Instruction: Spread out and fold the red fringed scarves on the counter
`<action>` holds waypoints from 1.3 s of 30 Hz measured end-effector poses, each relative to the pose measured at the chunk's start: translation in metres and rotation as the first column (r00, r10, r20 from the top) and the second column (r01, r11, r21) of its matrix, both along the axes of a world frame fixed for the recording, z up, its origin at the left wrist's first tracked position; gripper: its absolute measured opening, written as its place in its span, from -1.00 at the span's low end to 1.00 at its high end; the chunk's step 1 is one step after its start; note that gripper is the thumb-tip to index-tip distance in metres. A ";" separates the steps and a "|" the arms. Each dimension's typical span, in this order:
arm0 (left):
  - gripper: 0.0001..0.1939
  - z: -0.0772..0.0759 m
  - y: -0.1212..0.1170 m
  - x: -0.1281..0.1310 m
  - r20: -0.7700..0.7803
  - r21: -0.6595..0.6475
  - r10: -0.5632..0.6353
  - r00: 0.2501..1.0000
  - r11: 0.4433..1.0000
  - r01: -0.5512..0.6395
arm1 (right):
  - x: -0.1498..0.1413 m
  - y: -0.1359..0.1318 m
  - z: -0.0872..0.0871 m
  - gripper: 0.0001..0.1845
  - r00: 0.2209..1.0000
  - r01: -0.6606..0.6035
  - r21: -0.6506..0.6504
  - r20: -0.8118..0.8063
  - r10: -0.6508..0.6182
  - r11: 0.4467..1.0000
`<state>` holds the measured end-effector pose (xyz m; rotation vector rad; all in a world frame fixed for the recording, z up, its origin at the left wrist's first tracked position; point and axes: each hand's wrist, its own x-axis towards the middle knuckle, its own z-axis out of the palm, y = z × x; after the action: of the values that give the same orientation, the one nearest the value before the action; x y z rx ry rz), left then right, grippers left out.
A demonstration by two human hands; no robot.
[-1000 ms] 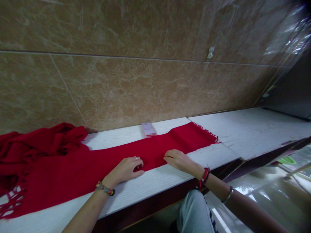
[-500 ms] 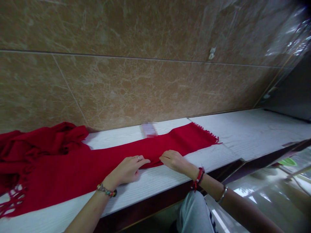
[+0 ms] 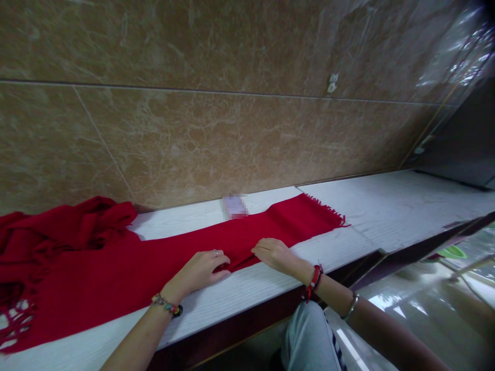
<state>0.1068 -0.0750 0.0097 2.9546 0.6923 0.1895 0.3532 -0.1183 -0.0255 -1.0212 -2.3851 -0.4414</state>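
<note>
A red scarf (image 3: 154,263) with fringed ends lies lengthwise along the white wood-grain counter (image 3: 201,304), its left part bunched in loose folds. My left hand (image 3: 201,270), wearing a ring and a beaded bracelet, is at the scarf's near edge, thumb and fingers curled round the cloth. A short way to the right, my right hand (image 3: 276,255) pinches the same edge with its fingertips together. Between the two hands the edge is slightly raised and creased.
A pale blurred packet (image 3: 235,206) sits behind the scarf. Brown marbled tiles (image 3: 193,139) rise along the counter's back. Below the front edge are my knee (image 3: 311,335) and, farther right, a green basin (image 3: 452,252).
My left hand has drawn slightly left, and its outstretched index finger is now curled at the scarf's edge. The right hand stays almost in place, and the view has shifted a little.
</note>
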 end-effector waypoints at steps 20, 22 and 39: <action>-0.82 0.009 -0.002 -0.008 0.025 -0.086 -0.047 0.999 0.995 0.049 | 0.012 -0.013 0.000 -0.81 0.989 0.005 -0.064 0.146 0.005 0.998; -0.84 0.010 -0.003 -0.006 0.005 -0.112 -0.052 0.999 0.992 0.053 | 0.013 -0.014 -0.003 -0.80 0.991 0.018 -0.080 0.136 -0.007 0.997; -0.48 -0.014 0.004 -0.013 -0.202 -0.181 0.201 0.959 0.954 -0.238 | 0.020 -0.029 -0.005 -0.73 1.000 0.002 -0.231 -0.028 -0.008 0.973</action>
<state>0.0942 -0.0709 -0.0040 2.7170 1.0012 -0.1301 0.3727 -0.1477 -0.0303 -1.1257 -2.4495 -0.1500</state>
